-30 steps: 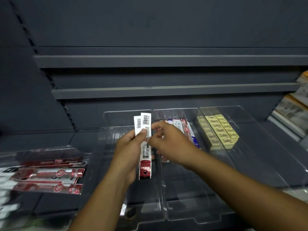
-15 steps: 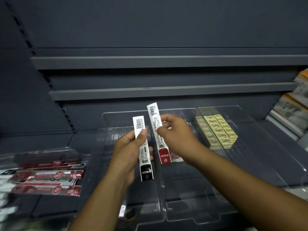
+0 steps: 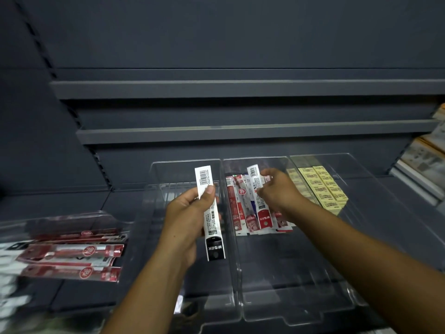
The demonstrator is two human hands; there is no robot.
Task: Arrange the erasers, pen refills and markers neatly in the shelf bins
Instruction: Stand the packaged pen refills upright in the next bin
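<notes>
Where the shelf ran off to the left, a clear bin held red pen refill packs lying crosswise, blurred toward that edge. Just beside it stood a second clear bin. Over it the left hand gripped a black-ended refill pack, thumb pressed on its white face below the barcode and fingers curled behind. That pack stood almost upright, barcode end up and black end down.

Further right, the middle bin carried a loose pile of refill packs, mostly red and white, lying lengthwise in its back half. The right hand pinched a red-ended refill pack by its upper part, tilted, with the red end down among that pile. Whether it rested on the pile I could not tell.

Beyond the right hand, the right bin held yellow erasers in tidy rows along its left side. At the far right edge sat stacked paper goods, too blurred to read. Two grey shelf ledges ran across behind the bins.
</notes>
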